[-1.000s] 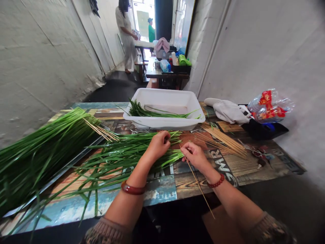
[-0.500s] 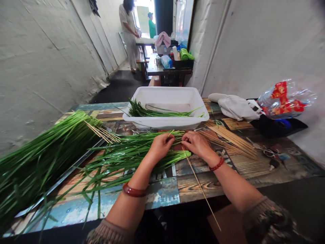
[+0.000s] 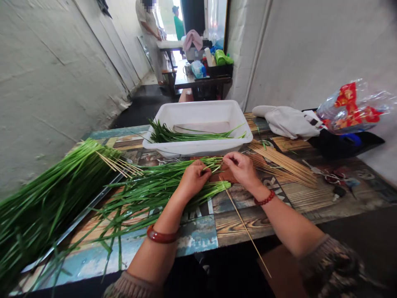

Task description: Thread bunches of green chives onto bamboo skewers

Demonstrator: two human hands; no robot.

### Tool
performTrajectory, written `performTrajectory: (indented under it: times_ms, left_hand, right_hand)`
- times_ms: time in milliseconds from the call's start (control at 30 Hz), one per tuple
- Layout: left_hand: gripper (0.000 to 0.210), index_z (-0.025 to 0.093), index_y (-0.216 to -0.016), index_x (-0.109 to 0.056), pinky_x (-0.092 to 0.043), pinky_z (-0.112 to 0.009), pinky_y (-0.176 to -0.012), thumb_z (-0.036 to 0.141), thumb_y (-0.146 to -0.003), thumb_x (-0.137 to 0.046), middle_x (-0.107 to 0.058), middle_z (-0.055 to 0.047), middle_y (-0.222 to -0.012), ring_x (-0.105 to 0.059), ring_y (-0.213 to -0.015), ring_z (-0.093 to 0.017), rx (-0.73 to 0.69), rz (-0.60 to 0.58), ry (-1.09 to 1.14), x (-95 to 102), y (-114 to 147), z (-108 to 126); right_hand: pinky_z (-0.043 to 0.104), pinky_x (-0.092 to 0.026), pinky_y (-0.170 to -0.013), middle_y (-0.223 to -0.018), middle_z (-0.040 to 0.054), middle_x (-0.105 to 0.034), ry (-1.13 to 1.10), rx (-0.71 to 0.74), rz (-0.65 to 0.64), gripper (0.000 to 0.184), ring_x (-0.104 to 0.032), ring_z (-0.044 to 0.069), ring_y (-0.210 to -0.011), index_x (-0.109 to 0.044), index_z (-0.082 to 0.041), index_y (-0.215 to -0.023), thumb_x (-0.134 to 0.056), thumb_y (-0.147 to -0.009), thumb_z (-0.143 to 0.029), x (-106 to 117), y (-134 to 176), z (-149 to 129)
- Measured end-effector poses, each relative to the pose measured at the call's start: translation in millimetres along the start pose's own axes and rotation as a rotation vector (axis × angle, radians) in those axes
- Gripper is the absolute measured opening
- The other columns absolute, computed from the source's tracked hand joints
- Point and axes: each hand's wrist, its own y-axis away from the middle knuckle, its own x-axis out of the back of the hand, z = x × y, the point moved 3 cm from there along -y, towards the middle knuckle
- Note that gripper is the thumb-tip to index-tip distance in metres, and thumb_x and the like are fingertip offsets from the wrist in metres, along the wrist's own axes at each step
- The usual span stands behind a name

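My left hand is closed in a pinch on a few garlic chives, whose pale ends stick out past the fingertips. Just right of those ends, my right hand has its thumb and fingers drawn together; whatever they hold is too small to make out. Loose garlic chives spread leftward under and beside my left hand. One bamboo skewer runs through or against the stalk ends of a row of chives and reaches past the table's front edge.
A white plastic tub with chives stands behind my hands. Skewered chives are heaped at left on a metal tray. Bare skewers, a cap, scissors and keys, and a plastic bag lie at right. A person stands far back.
My right hand has drawn slightly away from the left, widening the gap between them. Chive ends now show beyond my left fingertips. The view has shifted a little.
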Motion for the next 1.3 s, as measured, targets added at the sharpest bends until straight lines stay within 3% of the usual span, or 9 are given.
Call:
performTrajectory:
  times_ms: [133, 300, 400, 567, 667, 833, 1033, 1200, 1300]
  left_hand:
    - [0.012, 0.015, -0.069, -0.068, -0.041, -0.024, -0.067, 0.009, -0.079, -0.063, -0.058, -0.001, -0.07, -0.055, -0.071, -0.013, -0.005, 0.015, -0.023, 1.6, 0, 0]
    - [0.012, 0.014, -0.072, -0.067, -0.04, -0.023, -0.065, 0.009, -0.08, -0.06, -0.059, 0.0, -0.069, -0.054, -0.067, -0.012, 0.005, 0.002, -0.016, 1.9, 1, 1]
    - [0.012, 0.014, -0.072, -0.067, -0.039, -0.022, -0.064, 0.009, -0.08, -0.06, -0.059, 0.001, -0.069, -0.054, -0.066, -0.011, 0.014, 0.002, -0.006, 1.7, 1, 2]
    - [0.012, 0.014, -0.072, -0.067, -0.037, -0.022, -0.063, 0.01, -0.08, -0.058, -0.059, 0.001, -0.069, -0.054, -0.066, -0.011, 0.01, -0.001, -0.017, 1.6, 2, 2]
    - [0.012, 0.014, -0.073, -0.067, -0.037, -0.022, -0.064, 0.01, -0.08, -0.059, -0.059, 0.001, -0.069, -0.055, -0.067, -0.011, 0.016, -0.006, -0.03, 1.2, 2, 0]
    - [0.012, 0.014, -0.075, -0.068, -0.038, -0.022, -0.064, 0.009, -0.08, -0.058, -0.061, 0.0, -0.071, -0.055, -0.068, -0.012, 0.008, 0.0, -0.032, 0.8, 3, -2]
    - [0.011, 0.014, -0.076, -0.068, -0.039, -0.022, -0.065, 0.01, -0.079, -0.059, -0.063, 0.0, -0.072, -0.056, -0.069, -0.012, 0.013, 0.014, -0.006, 0.9, 4, -2]
    - [0.009, 0.015, -0.082, -0.068, -0.036, -0.021, -0.06, 0.011, -0.078, -0.06, -0.063, 0.001, -0.071, -0.051, -0.061, -0.01, 0.046, 0.021, 0.012, 0.6, 4, -2]
    - [0.01, 0.015, -0.083, -0.067, -0.036, -0.021, -0.059, 0.011, -0.079, -0.06, -0.063, 0.002, -0.071, -0.05, -0.06, -0.01, 0.051, 0.032, 0.02, 0.5, 5, -2]
  right_hand:
    - [0.029, -0.049, -0.07, -0.08, 0.0048, -0.072, -0.001, -0.015, 0.017, 0.019, -0.065, 0.018, -0.073, -0.07, -0.018, -0.083, -0.058, -0.088, -0.032, 6, -3, 12]
    - [0.032, -0.049, -0.077, -0.085, 0.0066, -0.071, 0.113, 0.112, -0.079, 0.023, -0.065, 0.019, -0.081, -0.072, -0.018, -0.082, -0.053, -0.092, -0.028, 8, -4, 7]
    - [0.034, -0.048, -0.081, -0.087, 0.0068, -0.068, 0.183, 0.164, -0.068, 0.024, -0.063, 0.02, -0.085, -0.07, -0.019, -0.074, -0.055, -0.091, -0.025, 9, -4, 4]
    - [0.03, -0.051, -0.071, -0.092, 0.0065, -0.066, 0.109, 0.149, -0.065, 0.013, -0.063, 0.018, -0.08, -0.069, -0.019, -0.092, -0.057, -0.088, -0.021, 5, -1, 7]
    - [0.032, -0.049, -0.075, -0.083, 0.0045, -0.069, 0.159, 0.158, -0.055, 0.012, -0.063, 0.019, -0.079, -0.068, -0.02, -0.087, -0.056, -0.09, -0.023, 3, 0, 8]
    - [0.032, -0.049, -0.079, -0.092, 0.0066, -0.067, 0.104, 0.217, -0.038, 0.017, -0.062, 0.019, -0.087, -0.068, -0.019, -0.095, -0.052, -0.093, -0.021, 5, 2, -6]
    - [0.032, -0.049, -0.078, -0.085, 0.0077, -0.066, 0.157, 0.182, -0.049, 0.024, -0.063, 0.02, -0.084, -0.067, -0.018, -0.079, -0.049, -0.094, -0.025, 4, 5, -13]
    - [0.034, -0.05, -0.078, -0.084, 0.0053, -0.073, 0.211, 0.108, -0.032, 0.024, -0.067, 0.021, -0.08, -0.065, -0.019, -0.109, -0.046, -0.095, -0.023, 8, 2, 2]
    - [0.035, -0.049, -0.08, -0.087, 0.0052, -0.073, 0.219, 0.125, -0.024, 0.019, -0.066, 0.022, -0.083, -0.067, -0.02, -0.101, -0.05, -0.093, -0.021, 9, 1, 5]
